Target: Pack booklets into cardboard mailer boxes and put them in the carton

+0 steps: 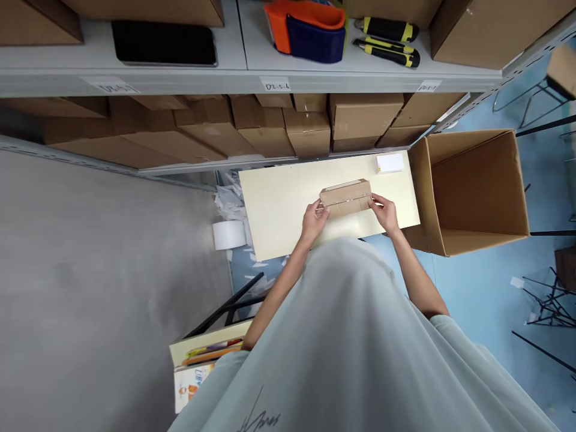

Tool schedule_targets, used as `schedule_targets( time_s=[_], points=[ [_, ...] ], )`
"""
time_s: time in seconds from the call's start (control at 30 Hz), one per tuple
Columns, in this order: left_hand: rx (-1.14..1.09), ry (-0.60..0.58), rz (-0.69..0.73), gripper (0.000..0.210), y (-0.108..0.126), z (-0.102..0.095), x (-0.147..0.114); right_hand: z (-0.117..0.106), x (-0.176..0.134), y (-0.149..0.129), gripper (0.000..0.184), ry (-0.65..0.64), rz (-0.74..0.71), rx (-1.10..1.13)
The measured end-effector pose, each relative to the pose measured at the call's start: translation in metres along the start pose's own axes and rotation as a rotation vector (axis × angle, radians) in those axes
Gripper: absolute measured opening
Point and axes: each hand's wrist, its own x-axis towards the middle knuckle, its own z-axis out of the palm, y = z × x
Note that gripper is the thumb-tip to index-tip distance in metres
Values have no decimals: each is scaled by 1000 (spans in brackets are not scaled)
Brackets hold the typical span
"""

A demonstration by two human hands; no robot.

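Observation:
Between my two hands is a small brown cardboard box (345,198), closed, with a seam running along its length. My left hand (314,219) grips its left end with the fingers bent round the corner. At the opposite end, my right hand (384,212) pinches the right corner. The box is over a pale cream tabletop (279,204), close to its front edge; whether it rests on the surface I cannot tell. Farther back on the same tabletop lies a small white box (390,162), touched by neither hand.
A large open carton (479,186) stands right of the table. Behind, a grey metal shelf (180,81) holds cardboard boxes, a phone (164,43), an orange and blue tape dispenser (310,33) and utility knives (387,45). A white roll (229,234) is at the table's left.

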Motion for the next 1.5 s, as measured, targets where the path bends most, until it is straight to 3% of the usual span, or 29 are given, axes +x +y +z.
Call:
schedule_targets(
  time_s=[0.23, 0.4, 0.53, 0.7, 0.83, 1.07, 1.17, 1.27, 1.37, 1.5],
  points=[
    [-42, 102, 218, 43, 5, -14, -26, 18, -42, 6, 32, 115, -96, -156],
    [-34, 153, 200, 39, -2, -17, -34, 28, -65, 12, 33, 138, -126, -295],
    [-26, 165, 139, 38, -10, -6, -29, 25, -59, 23, 37, 101, -154, -359],
    [80, 127, 17, 41, -16, 16, -16, 16, -25, 49, 37, -23, -173, -422],
    [237, 68, -166, 46, -11, 35, -11, 9, 4, 74, 35, -174, -120, -479],
    [335, 35, -305, 54, -5, 53, -15, -10, 24, 105, 39, -398, -143, -445],
    [340, 42, -302, 47, -8, 50, -14, -27, 38, 113, 34, -411, -145, -390],
    [372, 180, -261, 47, -2, 47, -1, -57, 67, 118, 31, -340, -180, -359],
    [428, 264, -152, 45, 18, 52, 29, -94, 110, 120, 29, -241, -218, -356],
    [446, 153, 28, 43, 60, 84, 88, -121, 171, 117, 28, -219, -265, -375]
  ],
)
